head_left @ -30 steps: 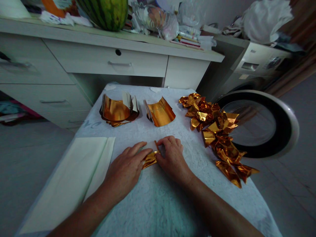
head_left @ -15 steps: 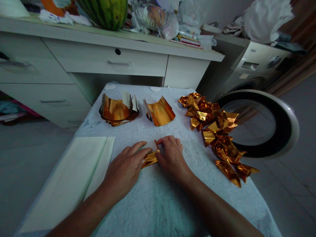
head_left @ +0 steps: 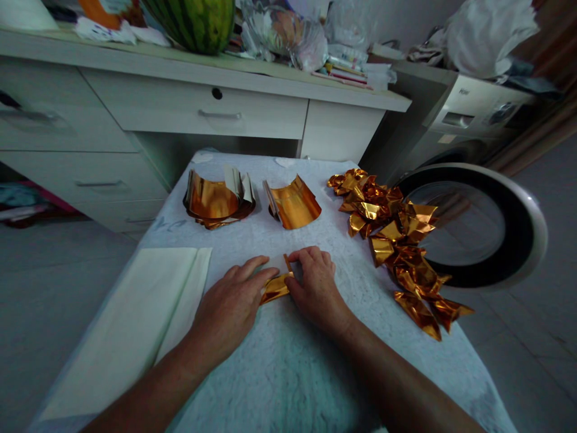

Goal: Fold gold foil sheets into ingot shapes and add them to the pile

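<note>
A small gold foil sheet (head_left: pixel 276 289), partly folded, lies on the cloth-covered table (head_left: pixel 288 373) between my hands. My left hand (head_left: pixel 234 300) holds its left side, with thumb and index finger on it. At its right edge, the thumb and fingers of my right hand (head_left: pixel 314 285) press on a narrow folded strip. Beyond my hands stand a curved stack of gold sheets (head_left: pixel 211 199) at the left and a smaller curved stack (head_left: pixel 295 204) at the centre. Folded gold foil pieces (head_left: pixel 383 231) lie in a long heap at the right.
Pale folded paper (head_left: pixel 117 319) lies along the table's left side. Behind the table is a white cabinet (head_left: pixel 261 111) with a watermelon (head_left: pixel 193 24) and a glass bowl (head_left: pixel 282 30) on top. The open round door (head_left: pixel 523 228) of a washing machine (head_left: pixel 473 114) stands at the right.
The whole view has shifted very slightly. Both hands keep nearly the same place and hold on the gold foil sheet.
</note>
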Motion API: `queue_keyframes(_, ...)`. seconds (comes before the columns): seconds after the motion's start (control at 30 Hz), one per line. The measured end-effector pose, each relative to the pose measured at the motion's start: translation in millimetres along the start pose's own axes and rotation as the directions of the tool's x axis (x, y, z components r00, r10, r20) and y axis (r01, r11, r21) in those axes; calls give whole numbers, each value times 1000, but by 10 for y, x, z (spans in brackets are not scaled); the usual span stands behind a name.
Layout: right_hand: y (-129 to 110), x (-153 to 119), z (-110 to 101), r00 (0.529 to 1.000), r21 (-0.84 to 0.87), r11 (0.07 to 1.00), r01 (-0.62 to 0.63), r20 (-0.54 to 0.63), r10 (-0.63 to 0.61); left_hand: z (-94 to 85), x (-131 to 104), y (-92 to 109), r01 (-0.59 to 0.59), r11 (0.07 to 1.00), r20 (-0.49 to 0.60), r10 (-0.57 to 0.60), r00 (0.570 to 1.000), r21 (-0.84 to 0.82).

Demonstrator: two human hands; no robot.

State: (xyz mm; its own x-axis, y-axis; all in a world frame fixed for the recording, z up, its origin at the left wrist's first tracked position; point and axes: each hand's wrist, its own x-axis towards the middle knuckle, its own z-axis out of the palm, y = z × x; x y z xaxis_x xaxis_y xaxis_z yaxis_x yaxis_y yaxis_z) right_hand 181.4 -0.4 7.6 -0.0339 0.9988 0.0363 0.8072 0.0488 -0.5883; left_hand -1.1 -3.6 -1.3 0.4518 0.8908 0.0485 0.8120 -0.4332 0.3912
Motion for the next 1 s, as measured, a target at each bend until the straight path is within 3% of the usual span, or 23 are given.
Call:
queue_keyframes(0.63,13,4,24,1000,-22,1000,17,-14,-17,23,9,-6,-10,1000,-16,11,1000,10)
queue_keyframes(0.8,21,-15,36,996,-50,998,42,-75,-46,10,10,-4,-11,1000,-21,11,1000,5)
queue_keyframes(0.9,10,-14,30,989,-40,990,135,-53,-137,18,9,-13,-10,1000,-23,10,1000,8)
queue_keyframes(1.0,6,4,29,958,-1,960,281,58,-281,27,12,-19,-12,1000,-24,12,1000,5)
